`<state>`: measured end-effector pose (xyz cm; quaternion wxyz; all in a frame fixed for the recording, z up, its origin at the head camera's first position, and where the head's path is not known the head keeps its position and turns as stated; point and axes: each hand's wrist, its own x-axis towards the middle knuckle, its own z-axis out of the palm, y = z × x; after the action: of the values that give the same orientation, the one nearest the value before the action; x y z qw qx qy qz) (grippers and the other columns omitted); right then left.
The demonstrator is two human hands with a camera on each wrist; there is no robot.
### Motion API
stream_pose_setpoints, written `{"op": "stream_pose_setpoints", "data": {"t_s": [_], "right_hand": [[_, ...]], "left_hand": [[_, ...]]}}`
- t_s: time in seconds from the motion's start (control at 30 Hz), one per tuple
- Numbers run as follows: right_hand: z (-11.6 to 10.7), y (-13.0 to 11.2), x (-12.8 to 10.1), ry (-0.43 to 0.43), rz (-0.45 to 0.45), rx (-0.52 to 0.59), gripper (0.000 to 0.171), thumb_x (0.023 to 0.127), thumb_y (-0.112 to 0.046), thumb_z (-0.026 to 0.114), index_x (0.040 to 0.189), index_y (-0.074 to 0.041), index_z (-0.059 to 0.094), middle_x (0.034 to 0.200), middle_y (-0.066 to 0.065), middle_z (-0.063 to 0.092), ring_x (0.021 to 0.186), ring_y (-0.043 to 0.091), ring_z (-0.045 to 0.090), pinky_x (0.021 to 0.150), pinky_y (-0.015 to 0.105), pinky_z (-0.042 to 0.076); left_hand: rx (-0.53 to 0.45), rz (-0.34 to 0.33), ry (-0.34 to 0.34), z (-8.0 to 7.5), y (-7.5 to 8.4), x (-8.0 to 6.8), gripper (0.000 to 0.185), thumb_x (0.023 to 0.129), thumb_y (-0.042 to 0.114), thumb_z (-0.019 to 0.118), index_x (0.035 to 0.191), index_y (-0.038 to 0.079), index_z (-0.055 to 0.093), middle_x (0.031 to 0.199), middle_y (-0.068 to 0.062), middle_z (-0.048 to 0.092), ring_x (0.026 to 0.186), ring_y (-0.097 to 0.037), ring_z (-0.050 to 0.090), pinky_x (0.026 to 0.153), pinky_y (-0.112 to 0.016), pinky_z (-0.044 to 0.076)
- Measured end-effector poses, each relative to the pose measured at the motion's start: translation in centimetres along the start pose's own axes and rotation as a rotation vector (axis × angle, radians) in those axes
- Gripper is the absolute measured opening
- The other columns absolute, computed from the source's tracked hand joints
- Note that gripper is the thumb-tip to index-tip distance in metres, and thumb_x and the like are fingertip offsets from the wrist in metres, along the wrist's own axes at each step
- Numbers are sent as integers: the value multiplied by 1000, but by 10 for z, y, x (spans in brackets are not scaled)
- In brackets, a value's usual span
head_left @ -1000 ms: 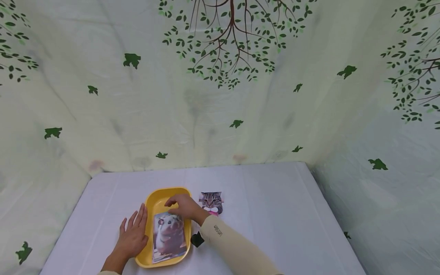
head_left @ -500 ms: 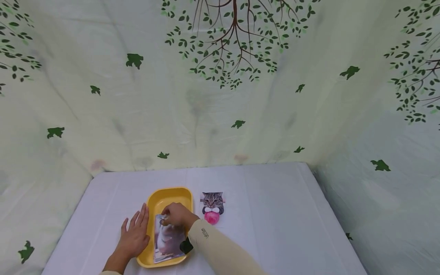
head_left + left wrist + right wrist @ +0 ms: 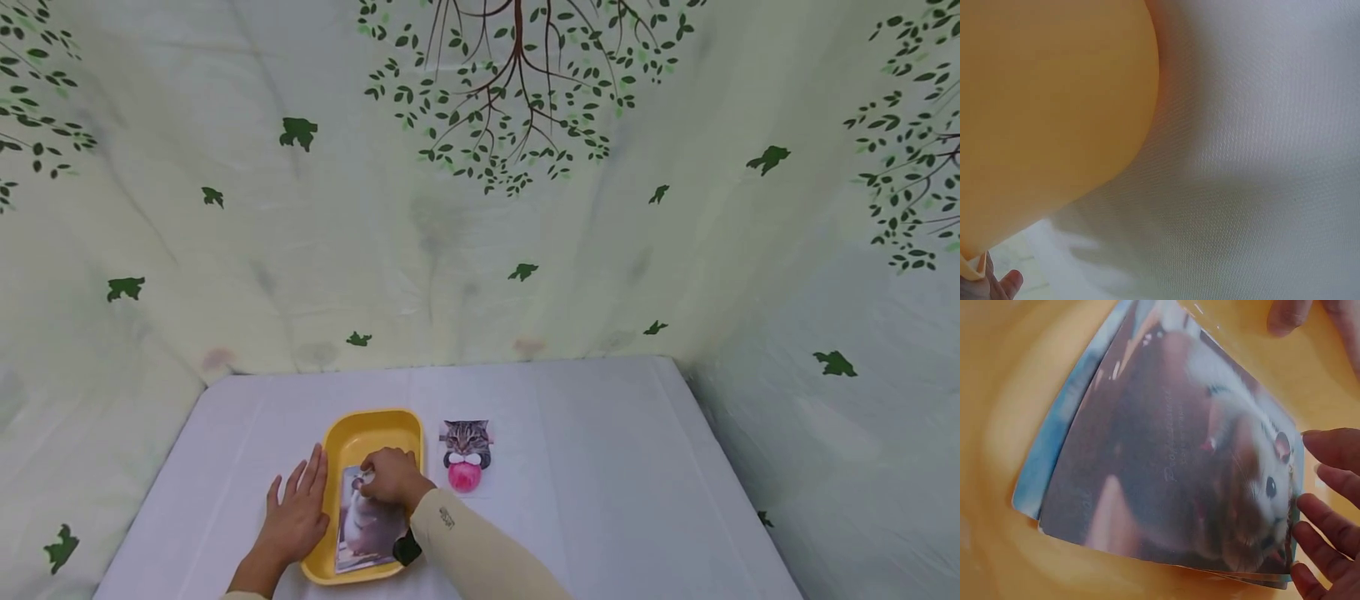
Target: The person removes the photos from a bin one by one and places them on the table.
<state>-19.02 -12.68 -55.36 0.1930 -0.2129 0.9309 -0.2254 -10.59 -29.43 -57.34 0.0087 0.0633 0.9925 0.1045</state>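
Note:
A yellow tray (image 3: 352, 429) sits on the white tablecloth and holds a hamster photo (image 3: 362, 527) lying on a small stack of cards. My right hand (image 3: 390, 479) hovers over the photo's far end. In the right wrist view its fingertips (image 3: 1319, 509) touch the short edge of the hamster photo (image 3: 1172, 469), and the thumb (image 3: 1285, 315) lies apart on the tray floor. My left hand (image 3: 296, 512) rests flat on the cloth with straight fingers against the tray's left wall. The left wrist view shows only that tray wall (image 3: 1041, 106) and the cloth.
A cat picture with a pink ball (image 3: 465, 454) lies on the cloth just right of the tray. The white table (image 3: 600, 467) is enclosed by leaf-printed fabric walls (image 3: 480, 250) at the back and on both sides.
My right hand has drawn back from the tray's far end onto the top of the hamster photo, and its arm no longer covers the cat picture. The left hand has stayed put.

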Motion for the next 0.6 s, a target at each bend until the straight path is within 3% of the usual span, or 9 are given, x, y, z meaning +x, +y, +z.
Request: {"op": "stream_pose_setpoints", "data": {"t_s": [0.47, 0.6], "right_hand": [[4, 3, 0, -21, -14, 28, 24, 82, -34, 75, 104, -24, 72, 86, -17, 64, 84, 0, 55, 93, 32, 36], [3, 6, 1, -5, -60, 122, 24, 81, -28, 76, 104, -22, 72, 80, -15, 60, 76, 0, 52, 84, 24, 41]], "left_hand": [[2, -6, -10, -2, 1, 0, 89, 78, 12, 59, 150, -5, 9, 160, -19, 5, 135, -46, 19, 104, -70, 9], [-3, 0, -4, -2, 1, -1, 89, 78, 11, 59, 150, -6, 9, 160, -19, 4, 134, -46, 19, 104, -71, 9]]}}
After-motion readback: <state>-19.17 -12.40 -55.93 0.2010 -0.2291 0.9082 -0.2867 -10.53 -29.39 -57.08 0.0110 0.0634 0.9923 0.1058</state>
